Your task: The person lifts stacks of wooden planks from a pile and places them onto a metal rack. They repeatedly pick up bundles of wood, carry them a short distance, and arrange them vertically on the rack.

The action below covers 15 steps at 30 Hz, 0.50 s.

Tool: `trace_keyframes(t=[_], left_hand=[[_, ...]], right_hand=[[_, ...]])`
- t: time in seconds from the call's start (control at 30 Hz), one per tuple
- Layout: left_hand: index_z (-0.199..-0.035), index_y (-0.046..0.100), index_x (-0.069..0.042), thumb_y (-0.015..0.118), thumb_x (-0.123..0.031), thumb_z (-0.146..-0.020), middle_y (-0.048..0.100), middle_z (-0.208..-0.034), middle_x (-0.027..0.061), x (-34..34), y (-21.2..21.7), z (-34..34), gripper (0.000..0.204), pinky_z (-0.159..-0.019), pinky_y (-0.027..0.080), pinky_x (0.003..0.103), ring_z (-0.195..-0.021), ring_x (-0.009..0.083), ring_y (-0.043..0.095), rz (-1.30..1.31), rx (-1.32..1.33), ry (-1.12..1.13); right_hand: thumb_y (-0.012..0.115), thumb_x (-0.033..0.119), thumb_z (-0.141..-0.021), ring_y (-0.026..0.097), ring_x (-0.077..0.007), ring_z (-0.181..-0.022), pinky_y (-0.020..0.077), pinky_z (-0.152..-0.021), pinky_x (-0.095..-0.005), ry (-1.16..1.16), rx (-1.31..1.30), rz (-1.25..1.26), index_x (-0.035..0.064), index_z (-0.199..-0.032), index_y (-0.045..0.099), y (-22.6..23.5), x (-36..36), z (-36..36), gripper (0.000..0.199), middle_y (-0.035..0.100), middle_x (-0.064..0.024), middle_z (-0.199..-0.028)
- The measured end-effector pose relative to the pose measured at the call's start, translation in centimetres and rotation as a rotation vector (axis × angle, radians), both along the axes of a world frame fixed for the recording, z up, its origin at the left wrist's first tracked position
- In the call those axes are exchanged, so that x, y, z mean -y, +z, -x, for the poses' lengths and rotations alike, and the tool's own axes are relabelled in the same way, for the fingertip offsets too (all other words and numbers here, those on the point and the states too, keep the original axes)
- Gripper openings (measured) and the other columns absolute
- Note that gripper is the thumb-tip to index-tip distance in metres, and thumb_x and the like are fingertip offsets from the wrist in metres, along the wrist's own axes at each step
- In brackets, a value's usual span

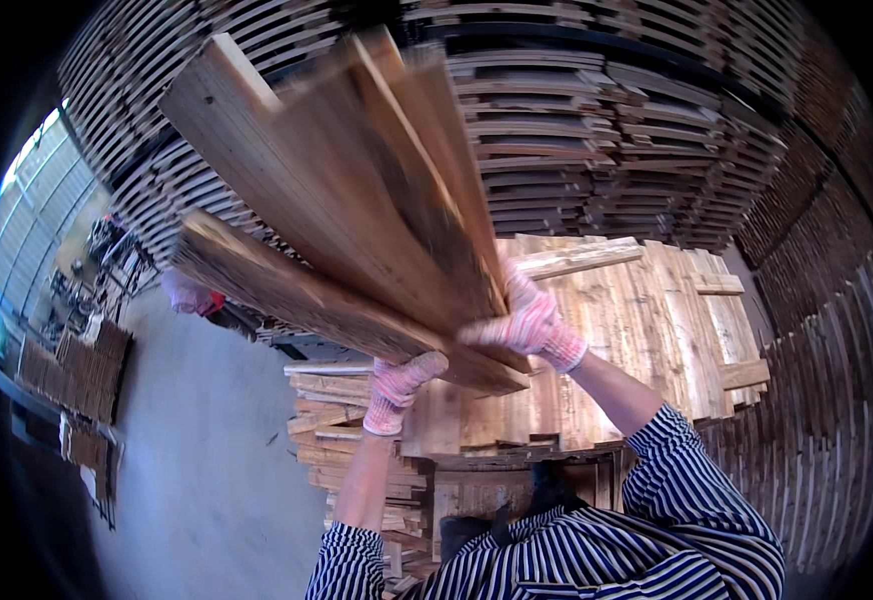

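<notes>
Between my two hands is a fanned bundle of several rough wooden boards [347,180], raised at a slant above a stack of boards. My left hand [402,385], in a pink-and-white knit glove, grips the lower board near its close end. Higher up on the right, my right hand [522,320], in a matching glove, clasps the near ends of the other boards; it is slightly blurred. The boards' far ends spread apart toward the upper left. Under them lies a flat layer of side-by-side planks [607,340], with a loose board [577,258] across its far edge.
Slatted wood stacks [557,130] rise behind the layer, and more stand at the right [817,400]. Shorter pieces are piled [332,400] at the layer's left. A concrete floor [207,430] stretches left, where another person [197,295] is partly visible beside the stacks.
</notes>
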State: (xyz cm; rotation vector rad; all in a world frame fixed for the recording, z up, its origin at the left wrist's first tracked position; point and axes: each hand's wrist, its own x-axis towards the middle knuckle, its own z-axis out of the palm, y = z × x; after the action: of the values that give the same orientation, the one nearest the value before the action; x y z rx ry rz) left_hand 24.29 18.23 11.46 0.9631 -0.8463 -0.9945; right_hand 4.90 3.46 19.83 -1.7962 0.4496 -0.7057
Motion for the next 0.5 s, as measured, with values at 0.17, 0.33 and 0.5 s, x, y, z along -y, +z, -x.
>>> trace_keyframes(t=[0.17,0.33,0.5], left_hand=[[-0.124,0.065,-0.005,0.091,-0.006,-0.075,0.071,-0.117,0.0085,3.4,1.4,2.7,0.056,-0.092,0.057,0.036,-0.103,0.0207,0.069,-0.096,0.126,0.039],[-0.126,0.063,0.003,0.059,-0.002,-0.100,0.074,-0.114,0.0136,10.0,1.6,5.7,0.026,-0.089,0.060,0.034,-0.102,0.0239,0.073,-0.029,0.191,-0.135],[-0.126,0.067,0.005,0.053,-0.007,-0.103,0.072,-0.121,0.0136,15.2,-3.5,8.7,0.030,-0.100,0.056,0.034,-0.111,0.0215,0.071,-0.177,-0.276,-0.373]], right_hand=[[0.099,0.027,-0.066,0.037,-0.0303,-0.146,0.0344,-0.121,-0.0428,0.049,0.145,-0.206,0.0082,-0.162,0.016,-10.6,3.4,2.8,0.128,0.040,-0.0189,-0.156],[0.096,0.039,-0.070,0.029,-0.0299,-0.151,0.0280,-0.123,-0.0413,-0.155,0.209,-0.262,0.0051,-0.163,0.013,-7.9,4.8,9.4,0.129,0.031,-0.0187,-0.162],[0.095,0.035,-0.069,0.022,-0.0317,-0.154,0.0180,-0.126,-0.0388,-0.381,0.220,-0.547,0.0023,-0.164,0.013,-5.7,4.5,18.1,0.130,0.021,-0.0213,-0.168]])
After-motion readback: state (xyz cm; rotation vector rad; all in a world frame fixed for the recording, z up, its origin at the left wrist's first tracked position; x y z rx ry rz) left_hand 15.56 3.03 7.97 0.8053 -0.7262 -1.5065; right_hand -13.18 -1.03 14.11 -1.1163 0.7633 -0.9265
